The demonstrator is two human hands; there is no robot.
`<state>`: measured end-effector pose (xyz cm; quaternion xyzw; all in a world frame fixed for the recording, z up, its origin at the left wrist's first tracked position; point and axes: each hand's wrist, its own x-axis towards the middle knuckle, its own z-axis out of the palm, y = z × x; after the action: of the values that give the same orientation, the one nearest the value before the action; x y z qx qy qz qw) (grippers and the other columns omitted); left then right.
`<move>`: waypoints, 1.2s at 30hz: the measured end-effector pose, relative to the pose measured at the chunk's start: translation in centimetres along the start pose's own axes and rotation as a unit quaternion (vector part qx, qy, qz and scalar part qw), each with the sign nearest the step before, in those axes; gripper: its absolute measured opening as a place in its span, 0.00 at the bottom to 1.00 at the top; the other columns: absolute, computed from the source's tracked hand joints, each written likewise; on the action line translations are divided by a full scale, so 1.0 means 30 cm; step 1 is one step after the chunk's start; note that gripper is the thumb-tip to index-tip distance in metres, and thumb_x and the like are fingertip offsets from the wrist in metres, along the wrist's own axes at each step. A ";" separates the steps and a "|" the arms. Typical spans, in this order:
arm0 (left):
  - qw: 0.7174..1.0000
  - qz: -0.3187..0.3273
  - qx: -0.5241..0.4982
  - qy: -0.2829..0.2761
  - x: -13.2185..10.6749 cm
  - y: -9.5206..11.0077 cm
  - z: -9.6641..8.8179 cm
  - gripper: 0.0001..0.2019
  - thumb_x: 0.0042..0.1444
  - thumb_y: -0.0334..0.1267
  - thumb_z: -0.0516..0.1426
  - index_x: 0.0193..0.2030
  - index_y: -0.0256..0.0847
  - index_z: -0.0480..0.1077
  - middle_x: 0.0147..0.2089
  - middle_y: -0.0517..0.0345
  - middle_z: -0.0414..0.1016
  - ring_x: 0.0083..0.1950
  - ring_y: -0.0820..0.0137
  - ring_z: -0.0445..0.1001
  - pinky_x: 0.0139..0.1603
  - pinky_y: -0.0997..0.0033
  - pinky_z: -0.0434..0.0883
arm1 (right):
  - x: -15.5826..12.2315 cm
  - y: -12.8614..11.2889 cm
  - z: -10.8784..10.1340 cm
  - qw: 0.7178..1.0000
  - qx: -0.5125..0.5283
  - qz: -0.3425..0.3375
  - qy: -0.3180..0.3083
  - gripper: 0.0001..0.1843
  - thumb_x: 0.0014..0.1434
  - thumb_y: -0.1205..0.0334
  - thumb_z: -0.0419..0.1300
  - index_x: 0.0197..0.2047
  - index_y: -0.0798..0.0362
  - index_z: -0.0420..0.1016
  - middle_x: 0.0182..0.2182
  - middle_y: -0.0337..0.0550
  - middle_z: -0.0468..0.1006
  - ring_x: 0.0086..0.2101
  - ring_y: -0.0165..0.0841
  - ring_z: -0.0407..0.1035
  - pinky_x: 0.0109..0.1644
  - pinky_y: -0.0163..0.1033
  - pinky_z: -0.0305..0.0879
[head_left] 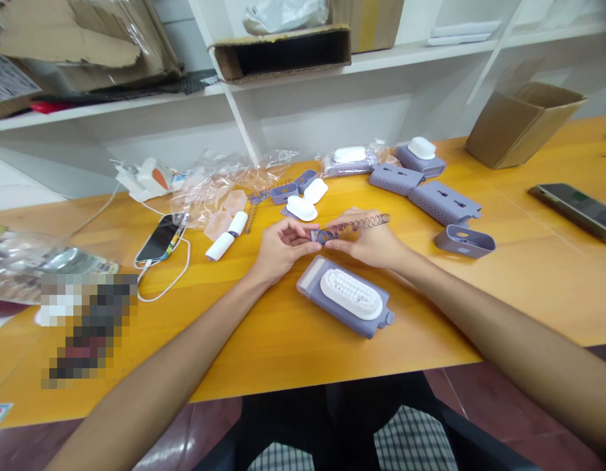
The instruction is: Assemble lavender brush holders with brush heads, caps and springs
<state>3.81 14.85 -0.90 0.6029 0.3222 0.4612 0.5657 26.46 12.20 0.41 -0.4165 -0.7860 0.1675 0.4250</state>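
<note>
My left hand (279, 247) pinches a small purple part (315, 236) between thumb and fingers. Against that part sits one end of a thin metal coil spring (366, 223), and its far end sticks out freely to the right. My right hand (374, 245) is closed at the spring's near end, its fingertips close to those of the left; some fingers are hidden. Just below both hands, a purple case (313, 286) lies on the table with a white oval bristle brush (352, 294) on top.
Purple shells (443, 201), a purple oval ring (464, 241), white oval pieces (302, 208) and clear plastic bags (205, 186) lie across the wooden table (254, 353). Phones rest left (160, 238) and right (578, 208). An open cardboard box (514, 127) stands at the back right, beneath shelves.
</note>
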 end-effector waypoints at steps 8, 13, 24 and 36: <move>0.987 0.004 0.152 -0.052 0.004 -0.022 -0.005 0.20 0.46 0.40 0.76 0.33 0.38 0.71 0.48 0.46 0.86 0.42 0.66 0.83 0.48 0.61 0.81 | 0.007 0.042 -0.012 0.994 -0.022 0.036 -0.099 0.05 0.60 0.64 0.73 0.41 0.49 0.88 0.42 0.44 0.89 0.44 0.43 0.82 0.52 0.46 0.75; 0.974 0.034 0.214 -0.065 0.002 -0.029 -0.009 0.14 0.50 0.38 0.73 0.33 0.39 0.72 0.43 0.50 0.85 0.43 0.65 0.83 0.51 0.61 0.80 | 0.012 0.046 -0.028 0.987 -0.035 0.061 -0.145 0.05 0.59 0.64 0.73 0.40 0.50 0.87 0.42 0.44 0.89 0.41 0.42 0.82 0.48 0.43 0.75; 0.956 0.041 0.287 -0.051 -0.002 -0.019 0.007 0.10 0.51 0.34 0.72 0.33 0.40 0.74 0.39 0.54 0.85 0.42 0.65 0.81 0.49 0.62 0.76 | 0.017 0.046 -0.037 0.987 -0.032 0.002 -0.154 0.10 0.60 0.66 0.69 0.45 0.50 0.87 0.45 0.45 0.89 0.46 0.43 0.81 0.53 0.45 0.74; 0.955 0.041 0.281 -0.081 0.006 -0.016 0.004 0.07 0.52 0.31 0.68 0.34 0.40 0.75 0.40 0.55 0.84 0.43 0.65 0.81 0.50 0.63 0.76 | 0.021 0.046 -0.073 0.981 -0.005 -0.039 -0.188 0.16 0.60 0.68 0.67 0.49 0.45 0.88 0.42 0.42 0.89 0.43 0.40 0.80 0.51 0.43 0.74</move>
<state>4.06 15.05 -1.33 0.7857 0.3669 0.3241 0.3782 28.74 13.34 1.17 -0.3487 -0.8684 0.2221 0.2739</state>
